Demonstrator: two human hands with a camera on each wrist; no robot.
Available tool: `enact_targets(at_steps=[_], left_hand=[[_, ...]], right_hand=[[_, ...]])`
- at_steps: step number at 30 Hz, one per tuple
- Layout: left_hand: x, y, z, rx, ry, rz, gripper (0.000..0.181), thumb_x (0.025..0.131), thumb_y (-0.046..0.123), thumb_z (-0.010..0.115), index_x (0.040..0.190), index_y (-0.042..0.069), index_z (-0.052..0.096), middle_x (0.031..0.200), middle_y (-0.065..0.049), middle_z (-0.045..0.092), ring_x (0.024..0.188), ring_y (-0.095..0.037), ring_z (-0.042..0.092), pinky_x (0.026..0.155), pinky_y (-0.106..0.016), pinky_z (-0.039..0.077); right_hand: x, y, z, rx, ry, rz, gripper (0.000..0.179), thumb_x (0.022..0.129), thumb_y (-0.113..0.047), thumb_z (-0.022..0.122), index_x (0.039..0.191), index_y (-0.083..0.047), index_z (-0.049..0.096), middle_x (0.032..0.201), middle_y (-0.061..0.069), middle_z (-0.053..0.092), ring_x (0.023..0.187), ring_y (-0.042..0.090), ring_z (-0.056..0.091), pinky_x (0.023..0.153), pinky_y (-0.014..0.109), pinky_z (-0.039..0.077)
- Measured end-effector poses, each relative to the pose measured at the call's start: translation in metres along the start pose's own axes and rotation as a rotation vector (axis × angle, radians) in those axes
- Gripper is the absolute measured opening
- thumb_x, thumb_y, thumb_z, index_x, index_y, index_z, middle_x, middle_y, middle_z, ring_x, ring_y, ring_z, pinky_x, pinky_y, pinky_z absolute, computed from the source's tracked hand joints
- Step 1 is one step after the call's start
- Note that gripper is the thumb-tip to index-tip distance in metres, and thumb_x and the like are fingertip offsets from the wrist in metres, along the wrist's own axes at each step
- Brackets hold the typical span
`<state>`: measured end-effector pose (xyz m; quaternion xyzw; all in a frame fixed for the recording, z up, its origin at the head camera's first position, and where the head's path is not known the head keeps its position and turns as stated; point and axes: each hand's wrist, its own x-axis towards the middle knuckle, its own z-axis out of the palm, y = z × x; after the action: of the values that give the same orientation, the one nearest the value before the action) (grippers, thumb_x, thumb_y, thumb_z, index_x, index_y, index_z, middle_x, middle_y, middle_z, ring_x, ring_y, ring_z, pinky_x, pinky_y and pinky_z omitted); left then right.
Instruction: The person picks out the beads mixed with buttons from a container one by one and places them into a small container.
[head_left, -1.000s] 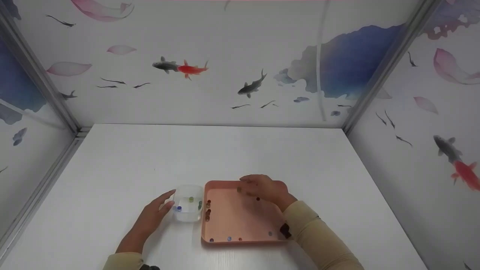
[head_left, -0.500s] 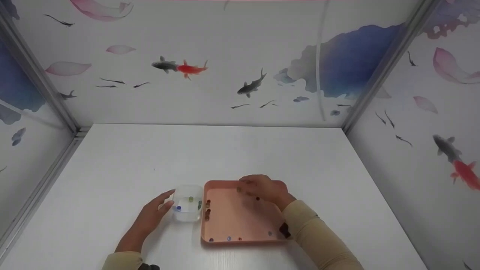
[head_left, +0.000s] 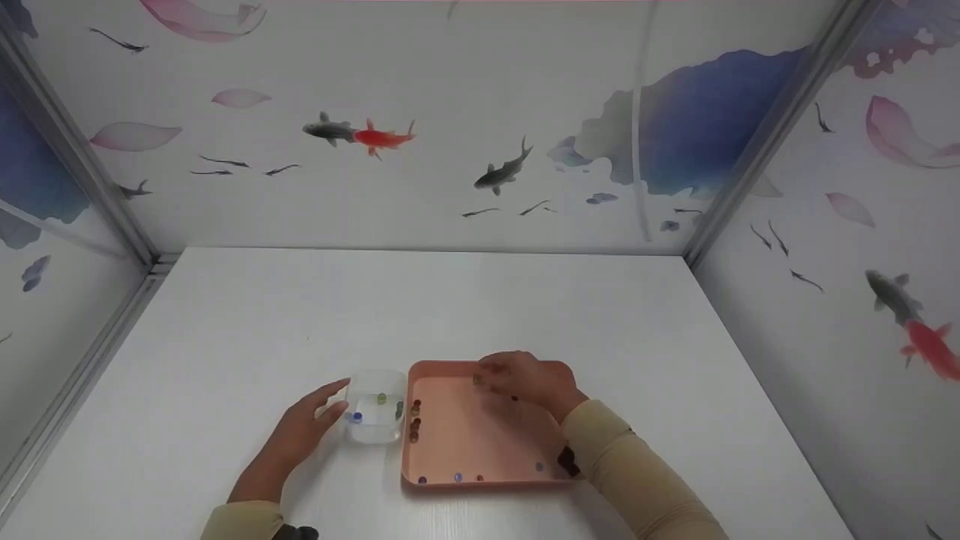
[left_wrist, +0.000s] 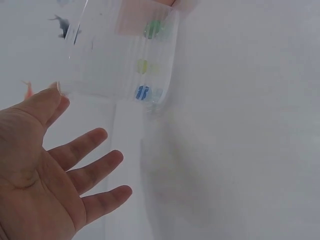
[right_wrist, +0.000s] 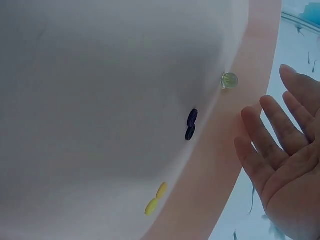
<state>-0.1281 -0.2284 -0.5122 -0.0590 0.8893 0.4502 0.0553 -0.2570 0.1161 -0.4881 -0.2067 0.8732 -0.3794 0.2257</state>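
Note:
A clear round tub [head_left: 375, 435] holds a blue marble [head_left: 357, 417], a yellow-green marble [head_left: 382, 398] and a dark green marble [head_left: 400, 409]. My left hand [head_left: 300, 431] is at its left side, fingertips right at the wall and the other fingers spread. Against the tub's right side stands a salmon-pink tray [head_left: 480, 435]. My right hand [head_left: 525, 376] is over its far edge, fingers loosely extended with nothing gripped. Just under those fingertips, a clear greenish marble [right_wrist: 230, 80] lies along the tray wall, near a dark marble [right_wrist: 192, 117].
Several brown marbles [head_left: 415, 425] line the tray's left wall. A blue marble [head_left: 458, 477], a small red marble [head_left: 480, 478] and a dark marble [head_left: 422, 480] lie along the near wall. Patterned panels [head_left: 420, 202] enclose the white table [head_left: 247, 315] at the back and sides.
My right hand has shifted slightly left over the tray's far edge, covering more of the dark marble in the head view. My left hand stays beside the tub.

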Motion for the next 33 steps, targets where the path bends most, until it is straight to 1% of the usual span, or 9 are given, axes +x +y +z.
enact_targets(at_steps=[2,7,10,14,18,24,29,33], left_hand=[[-0.001,0.001,0.0,-0.003,0.0,-0.004,0.05,0.101,0.031,0.052,0.147,0.015,0.042,0.152,-0.02,0.035,0.137,-0.046,0.033,0.108,-0.064,0.028],[-0.002,0.005,-0.001,0.014,0.0,0.005,0.051,0.1,0.033,0.052,0.146,0.014,0.043,0.151,-0.021,0.036,0.136,-0.047,0.034,0.107,-0.065,0.029],[-0.003,0.006,-0.001,0.024,0.0,0.01,0.05,0.1,0.034,0.052,0.146,0.014,0.043,0.15,-0.022,0.037,0.135,-0.047,0.035,0.106,-0.065,0.03],[-0.003,0.006,-0.001,0.024,-0.002,0.013,0.05,0.1,0.033,0.052,0.146,0.014,0.043,0.15,-0.022,0.037,0.135,-0.047,0.035,0.106,-0.064,0.03],[-0.003,0.007,-0.001,0.026,-0.004,0.007,0.05,0.101,0.033,0.052,0.146,0.013,0.043,0.15,-0.022,0.037,0.135,-0.047,0.035,0.106,-0.065,0.031],[-0.002,0.007,-0.001,0.034,-0.001,0.005,0.049,0.101,0.032,0.052,0.146,0.013,0.043,0.149,-0.022,0.039,0.134,-0.047,0.036,0.105,-0.065,0.031],[-0.001,0.007,-0.001,0.043,0.002,0.004,0.049,0.101,0.032,0.052,0.146,0.013,0.043,0.149,-0.022,0.039,0.134,-0.047,0.036,0.106,-0.064,0.032],[-0.001,0.006,0.0,0.036,0.006,0.001,0.049,0.101,0.031,0.052,0.146,0.014,0.043,0.15,-0.021,0.038,0.135,-0.046,0.036,0.106,-0.064,0.031]], right_hand=[[0.001,-0.001,0.001,0.005,-0.009,-0.016,0.04,0.094,-0.025,0.065,0.13,-0.009,0.061,0.127,0.004,0.063,0.111,0.018,0.06,0.092,0.039,0.051],[0.003,-0.001,0.002,-0.017,-0.023,-0.009,0.036,0.095,-0.026,0.063,0.128,-0.012,0.063,0.125,0.002,0.064,0.105,0.014,0.061,0.089,0.037,0.051],[0.004,0.0,0.003,-0.004,-0.028,-0.01,0.033,0.096,-0.023,0.062,0.126,-0.011,0.064,0.123,0.003,0.065,0.104,0.015,0.061,0.088,0.038,0.052],[0.005,0.0,0.005,-0.028,-0.016,-0.017,0.032,0.096,-0.019,0.062,0.126,-0.011,0.064,0.125,0.005,0.064,0.112,0.019,0.058,0.092,0.04,0.051],[0.006,-0.001,0.006,-0.1,0.004,-0.03,0.033,0.094,-0.014,0.063,0.127,-0.011,0.064,0.126,0.004,0.063,0.118,0.021,0.055,0.096,0.04,0.048],[0.008,-0.001,0.008,-0.174,0.035,-0.079,0.033,0.093,-0.012,0.064,0.125,-0.009,0.065,0.124,0.007,0.064,0.118,0.023,0.057,0.098,0.042,0.048],[0.009,0.0,0.011,-0.185,0.026,-0.037,0.035,0.092,-0.012,0.066,0.127,-0.011,0.065,0.124,0.004,0.065,0.12,0.022,0.057,0.1,0.042,0.047],[0.01,0.001,0.013,-0.202,0.037,-0.056,0.035,0.09,-0.01,0.068,0.125,-0.01,0.066,0.121,0.005,0.066,0.116,0.022,0.059,0.098,0.042,0.049]])
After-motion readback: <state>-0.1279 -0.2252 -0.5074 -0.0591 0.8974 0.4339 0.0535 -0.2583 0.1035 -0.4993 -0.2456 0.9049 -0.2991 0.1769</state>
